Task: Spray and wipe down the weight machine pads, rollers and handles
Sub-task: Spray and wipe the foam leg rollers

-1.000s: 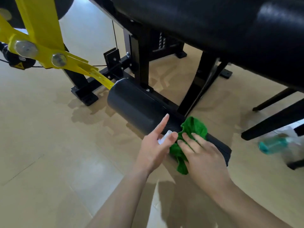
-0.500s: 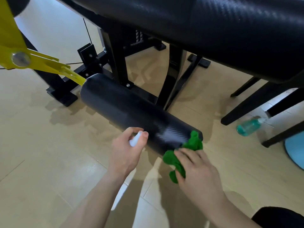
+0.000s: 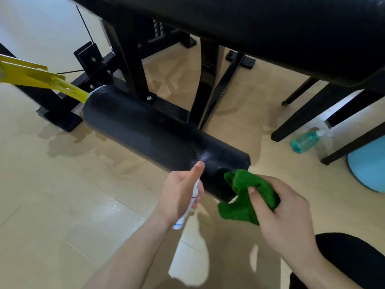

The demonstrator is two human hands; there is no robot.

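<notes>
A long black roller [image 3: 145,130] of the weight machine lies low over the floor, running from a yellow lever arm [image 3: 41,79] at the left to my hands. A pale wet patch shows near its right end. My left hand [image 3: 179,195] grips a small white spray bottle [image 3: 192,197], index finger raised above the nozzle, close to the roller. My right hand [image 3: 279,211] is closed on a green cloth [image 3: 243,197] just off the roller's near end. A large black pad [image 3: 260,26] fills the top of the view.
Black frame legs [image 3: 206,84] stand behind the roller. A teal bottle [image 3: 305,140] lies on the tan tiled floor at the right, beside dark chair legs [image 3: 308,113] and a light blue round object [image 3: 368,165]. My dark-clothed knee [image 3: 354,259] is at the lower right.
The cloth has come off the roller's end and now sits bunched in my right hand. My left index finger has lifted from the spray nozzle, and a wet patch remains on the roller.
</notes>
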